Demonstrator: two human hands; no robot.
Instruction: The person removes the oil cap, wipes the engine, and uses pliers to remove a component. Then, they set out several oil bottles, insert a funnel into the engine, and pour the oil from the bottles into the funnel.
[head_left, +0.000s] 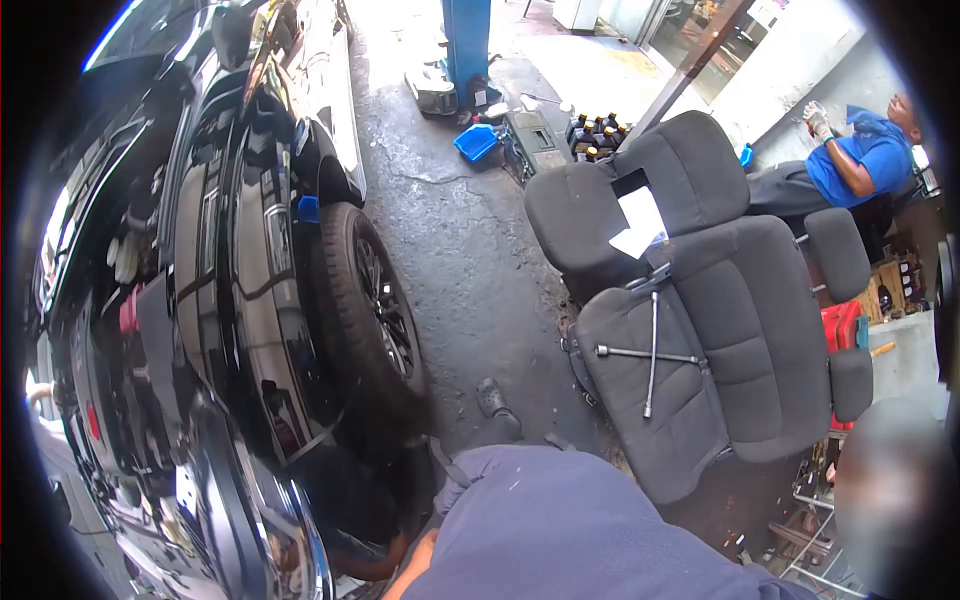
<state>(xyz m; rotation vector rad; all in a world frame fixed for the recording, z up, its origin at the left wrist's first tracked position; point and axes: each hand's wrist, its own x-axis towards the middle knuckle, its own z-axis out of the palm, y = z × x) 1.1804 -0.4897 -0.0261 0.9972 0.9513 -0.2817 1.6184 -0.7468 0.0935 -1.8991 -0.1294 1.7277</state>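
Only part of my left forearm or wrist point(412, 572) shows at the bottom, beside my dark shirt and close to the front of the black car point(265, 330); the fingers are hidden. My right hand is out of the picture. To the left of my shoe stands the car's front wheel point(375, 300). A cross-shaped lug wrench point(653, 353) lies on the dark grey car seats point(770, 330) on the right. White papers point(640, 222) rest on the seats further up.
A blue post point(467, 50) rises at the top, with a blue tray point(478, 143) and dark bottles point(600, 135) near it. Another person in a blue shirt point(870, 150) is at the upper right. A red case point(843, 330) is behind the seats.
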